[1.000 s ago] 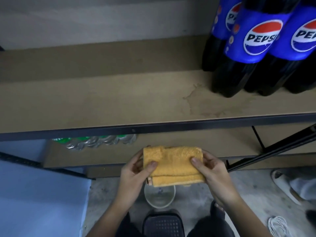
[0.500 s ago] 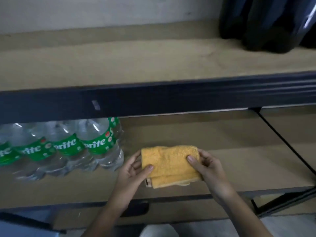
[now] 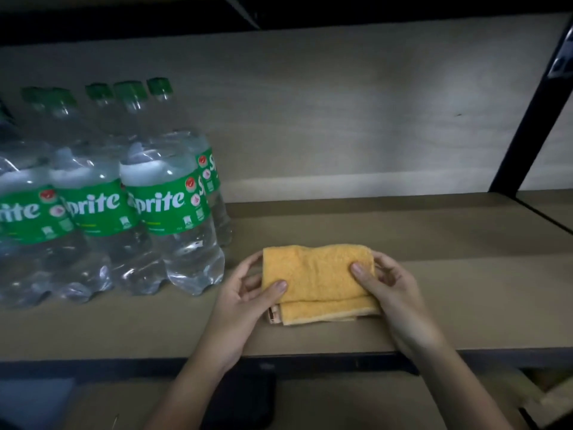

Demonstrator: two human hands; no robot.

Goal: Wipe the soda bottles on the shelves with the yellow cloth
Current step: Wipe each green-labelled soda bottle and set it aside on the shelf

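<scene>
Cloth: yellow cloth (image 3: 316,282), folded, soft and light, held above the shelf (image 3: 434,290) right of the bottles.
Fingers: left hand (image 3: 245,297) and right hand (image 3: 389,290) each pinch an end, thumb on top.
Bottles: Sprite bottles (image 3: 173,218), clear plastic (likely heavy, slick, full); probably best steadied at the neck and wiped around the label.

Left hand (image 3: 245,301) and right hand (image 3: 392,293): both bare, no gloves, rings or watches seen. Fingernails short, plain. Wrists and forearms bare, no sleeves in view along their length below shelf edge (image 3: 310,356). Rest of body out of view.
</scene>
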